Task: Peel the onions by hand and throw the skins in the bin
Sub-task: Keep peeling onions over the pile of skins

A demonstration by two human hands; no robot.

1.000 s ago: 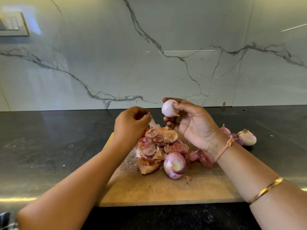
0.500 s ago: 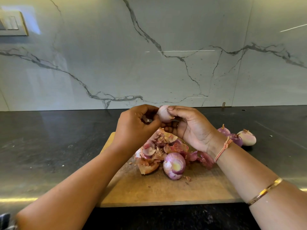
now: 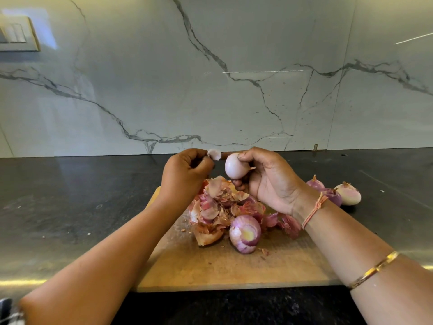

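Two bare hands were raised over the far end of a wooden cutting board (image 3: 210, 270), close together but not touching. The right hand (image 3: 269, 181) gripped a small peeled onion (image 3: 235, 167), with the thumb curled over its top and the fingers wrapped under and behind it. The bulb was pale pink and smooth. A short stub on it pointed toward 3 o'clock, into the palm, so its stem-to-root axis appeared to lie roughly sideways, from 9 to 3 o'clock.

At 9 o'clock from that onion, the left hand (image 3: 185, 174) was closed, pinching a pale scrap of skin (image 3: 214, 154) at its fingertips. The scrap stood just beside the onion and clear of it.

Below both hands, a heap of onion skins (image 3: 218, 207) lay on the board. At 5 o'clock of the heap and touching it rested a partly peeled onion (image 3: 244, 235). Its trimmed yellowish end faced up and toward the camera, and purple layers ringed it.

Off the board, at 3 o'clock, three more onions (image 3: 332, 195) sat close together on the dark countertop (image 3: 70, 207), their tips pointing up toward 12 o'clock. The rightmost was the palest.

The right wrist wore a thread band (image 3: 314, 209), and a gold bangle (image 3: 375, 269) sat further up the forearm. A marble backsplash (image 3: 234, 78) rose behind the counter, with a switch plate (image 3: 16, 34) at 10 o'clock.
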